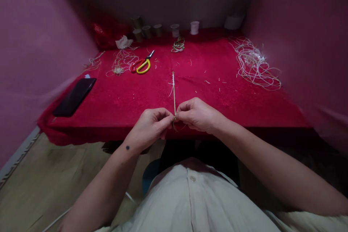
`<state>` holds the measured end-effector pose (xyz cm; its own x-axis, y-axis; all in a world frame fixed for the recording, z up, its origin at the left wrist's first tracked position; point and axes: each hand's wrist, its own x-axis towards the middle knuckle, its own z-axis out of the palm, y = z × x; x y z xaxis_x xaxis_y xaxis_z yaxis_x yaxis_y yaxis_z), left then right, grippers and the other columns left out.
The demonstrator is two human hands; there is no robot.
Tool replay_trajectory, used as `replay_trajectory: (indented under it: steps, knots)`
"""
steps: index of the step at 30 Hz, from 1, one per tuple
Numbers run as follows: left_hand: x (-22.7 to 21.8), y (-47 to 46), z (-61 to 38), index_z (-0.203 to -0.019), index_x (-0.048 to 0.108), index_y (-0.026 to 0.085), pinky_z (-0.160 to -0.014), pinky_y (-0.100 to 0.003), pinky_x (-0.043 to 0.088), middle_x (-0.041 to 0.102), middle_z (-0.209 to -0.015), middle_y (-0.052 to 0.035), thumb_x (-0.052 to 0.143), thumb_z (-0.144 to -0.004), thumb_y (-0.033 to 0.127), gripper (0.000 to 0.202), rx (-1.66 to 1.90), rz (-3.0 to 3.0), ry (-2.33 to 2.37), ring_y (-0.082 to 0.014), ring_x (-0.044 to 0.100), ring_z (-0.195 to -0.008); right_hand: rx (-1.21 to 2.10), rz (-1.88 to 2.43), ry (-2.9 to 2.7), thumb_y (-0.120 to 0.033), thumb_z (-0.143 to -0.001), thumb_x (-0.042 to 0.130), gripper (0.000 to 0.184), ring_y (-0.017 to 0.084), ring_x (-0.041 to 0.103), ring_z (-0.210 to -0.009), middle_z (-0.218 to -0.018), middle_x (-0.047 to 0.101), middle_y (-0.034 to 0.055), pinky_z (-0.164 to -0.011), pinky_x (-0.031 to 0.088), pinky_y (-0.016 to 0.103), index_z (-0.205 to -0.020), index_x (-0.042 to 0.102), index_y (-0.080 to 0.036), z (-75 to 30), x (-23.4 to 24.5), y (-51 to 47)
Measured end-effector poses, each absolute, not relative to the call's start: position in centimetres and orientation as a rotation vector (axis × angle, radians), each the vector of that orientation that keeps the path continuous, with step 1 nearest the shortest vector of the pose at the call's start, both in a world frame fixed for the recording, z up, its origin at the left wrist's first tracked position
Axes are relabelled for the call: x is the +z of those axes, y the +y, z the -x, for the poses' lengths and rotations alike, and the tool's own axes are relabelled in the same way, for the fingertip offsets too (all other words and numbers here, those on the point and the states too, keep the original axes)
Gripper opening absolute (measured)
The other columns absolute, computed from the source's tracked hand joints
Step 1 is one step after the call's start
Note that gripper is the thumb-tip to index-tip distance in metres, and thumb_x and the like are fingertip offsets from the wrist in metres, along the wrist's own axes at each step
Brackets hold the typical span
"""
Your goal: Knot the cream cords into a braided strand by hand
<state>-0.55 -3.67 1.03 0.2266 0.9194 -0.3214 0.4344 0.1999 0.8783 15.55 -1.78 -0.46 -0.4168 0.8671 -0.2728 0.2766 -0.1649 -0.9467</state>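
A thin pale cord (pixel 174 94) runs straight from a small knotted end on the red tablecloth (pixel 217 94) back to my hands at the table's front edge. My left hand (pixel 150 125) pinches the cord's near end with fingers closed. My right hand (pixel 197 114) pinches the same spot from the other side, fingertips almost touching the left ones. Loose cord ends curl just below my fingers.
Yellow and red scissors (pixel 141 65) lie at the back left beside tangled cord (pixel 121 61). A dark phone (pixel 74 96) rests at the left edge. A big heap of pale cord (pixel 255 65) lies right. Several spools (pixel 175 29) line the back. Short cord snippets are scattered about.
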Motion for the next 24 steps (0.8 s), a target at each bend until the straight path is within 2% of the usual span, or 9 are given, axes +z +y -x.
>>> replay_trajectory:
  steps: [5, 13, 18, 21, 24]
  knots:
    - [0.71, -3.58, 0.46, -0.067, 0.059, 0.015, -0.033, -0.012, 0.024, 0.044, -0.045, 0.0065, 0.059, -0.076, 0.022, 0.011, 0.604, -1.396, 1.339, -0.0036, 0.038, -0.036, 1.589, 1.304, -1.653, -0.017, -0.073, 0.052, 0.013, 0.004, 0.029, -0.036, -0.04, 0.035, -0.008, -0.04, 0.019, 0.02, -0.059, 0.053, -0.015, -15.63, -0.72, -1.68]
    - [1.23, -3.46, 0.67, -0.068, 0.059, 0.016, -0.033, -0.014, 0.023, 0.044, -0.042, 0.0074, 0.055, -0.078, 0.021, 0.012, 0.517, -1.492, 1.377, -0.0038, 0.034, -0.033, 1.594, 1.281, -1.664, -0.018, -0.073, 0.052, 0.015, 0.003, 0.028, -0.035, -0.04, 0.034, -0.0084, -0.039, 0.017, 0.02, -0.059, 0.051, -0.015, -15.7, -0.77, -1.64]
    - [0.92, -3.58, 0.97, -0.072, 0.061, 0.015, -0.044, -0.017, 0.033, 0.048, -0.054, 0.0046, 0.052, -0.08, 0.022, 0.013, 0.494, -1.79, 1.381, -0.0069, 0.043, -0.047, 1.607, 1.26, -1.648, -0.016, -0.071, 0.052, 0.013, 0.003, 0.029, -0.034, -0.04, 0.035, -0.0087, -0.039, 0.018, 0.02, -0.059, 0.052, -0.015, -15.72, -0.75, -1.6]
    - [0.8, -3.68, 1.09, -0.07, 0.06, 0.015, -0.049, -0.018, 0.033, 0.049, -0.057, 0.0034, 0.052, -0.079, 0.021, 0.014, 0.502, -2.028, 1.432, -0.0078, 0.042, -0.053, 1.608, 1.271, -1.647, -0.014, -0.071, 0.051, 0.013, 0.003, 0.029, -0.033, -0.039, 0.034, -0.0088, -0.038, 0.018, 0.02, -0.058, 0.051, -0.015, -15.7, -0.67, -1.63]
    - [0.89, -3.69, 1.13, -0.073, 0.061, 0.015, -0.048, -0.017, 0.034, 0.051, -0.059, 0.003, 0.053, -0.079, 0.023, 0.013, 0.523, -1.956, 1.463, -0.0076, 0.043, -0.052, 1.612, 1.292, -1.645, -0.014, -0.071, 0.051, 0.013, 0.003, 0.028, -0.033, -0.039, 0.034, -0.0087, -0.038, 0.017, 0.02, -0.058, 0.051, -0.015, -15.66, -0.61, -1.66]
